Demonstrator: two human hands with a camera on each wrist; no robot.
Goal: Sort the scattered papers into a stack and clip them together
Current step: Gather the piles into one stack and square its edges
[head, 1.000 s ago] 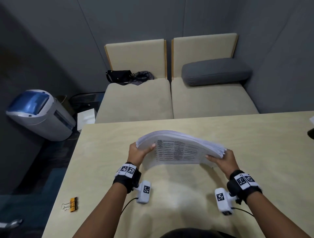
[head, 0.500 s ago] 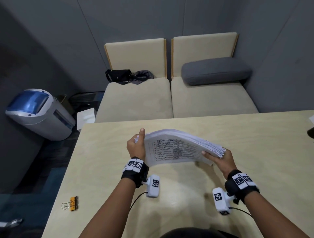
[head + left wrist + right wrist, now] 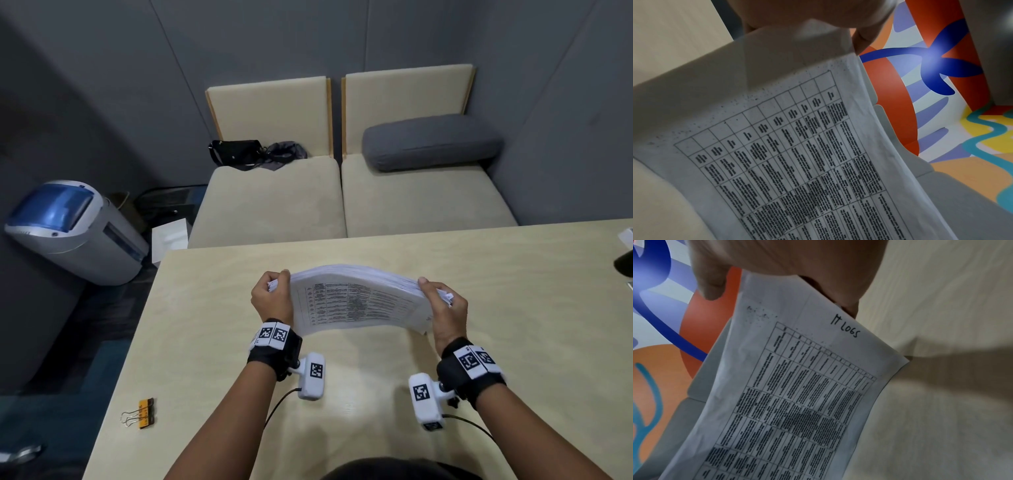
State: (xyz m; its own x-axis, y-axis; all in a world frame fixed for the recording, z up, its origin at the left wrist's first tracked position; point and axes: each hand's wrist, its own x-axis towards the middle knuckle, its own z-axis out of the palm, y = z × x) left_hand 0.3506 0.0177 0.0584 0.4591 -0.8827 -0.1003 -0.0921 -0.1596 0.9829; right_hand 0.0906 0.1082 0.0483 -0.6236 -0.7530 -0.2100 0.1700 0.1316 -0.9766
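A thick stack of white papers [image 3: 356,301] with a printed table on its near face stands on edge, bowed upward, over the middle of the table [image 3: 513,308]. My left hand [image 3: 272,296] grips its left end and my right hand [image 3: 443,305] grips its right end, thumbs on top. The left wrist view shows the printed sheet [image 3: 797,162] close up under my fingers. The right wrist view shows the same sheet [image 3: 803,394] with "IT LOGS" handwritten near its corner. An orange binder clip [image 3: 142,413] lies at the table's near left edge, well away from both hands.
Two beige seat cushions [image 3: 274,202] sit beyond the table's far edge, with a black bag [image 3: 236,152] and a grey bolster [image 3: 431,142] on them. A grey and blue machine [image 3: 68,229] stands on the floor at left. A dark object [image 3: 625,262] pokes in at the table's right edge.
Both hands have shifted their grip to the two ends of the stack and turned it more upright, its printed face now toward me. The clip has not moved.
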